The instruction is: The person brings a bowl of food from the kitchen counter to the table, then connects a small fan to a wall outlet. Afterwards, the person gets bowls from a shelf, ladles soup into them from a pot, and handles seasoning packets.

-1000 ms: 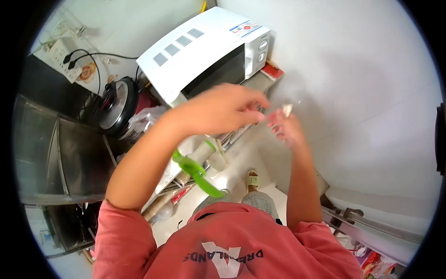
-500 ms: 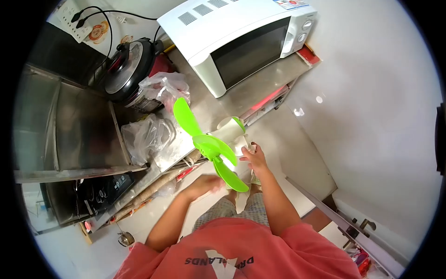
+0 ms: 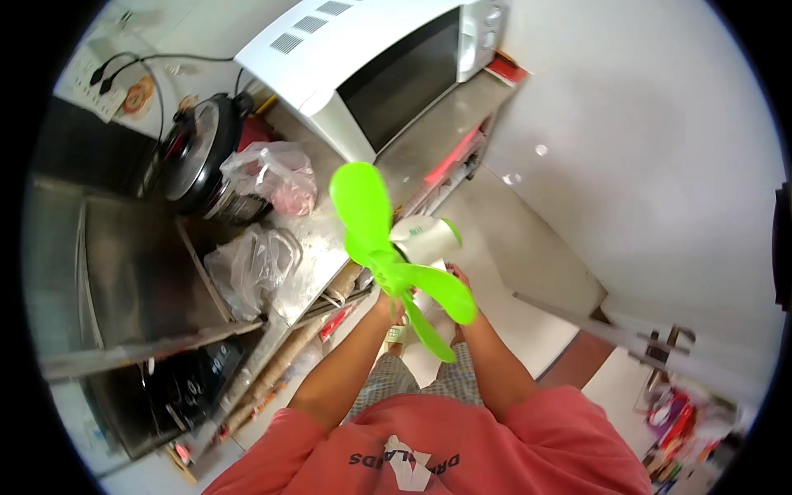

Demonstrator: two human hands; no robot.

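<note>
1. Grip: left hand (image 3: 393, 307) and right hand (image 3: 460, 279) are both at the fan (image 3: 386, 266), on the side nearest the person. Blades hide part of each hand; whether the fingers are closed on it cannot be told.
2. Metal counter (image 3: 318, 238): runs beside the fan, which appears just past its front edge, ahead of the person. Any support beneath the fan is hidden.
3. White microwave (image 3: 367, 70): stands on the counter, beyond the fan.
4. Fan, complete unit: probably light and rigid, with its balance toward the head. Use both hands.
5. Green blades (image 3: 360, 200): thin, probably plastic; likely to flex, turn or crack under load. Do not lift here.
6. White motor housing (image 3: 425, 239): rounded, smooth, possibly slippery. Take hold here, behind the blades, with the palm wrapped around it.
</note>
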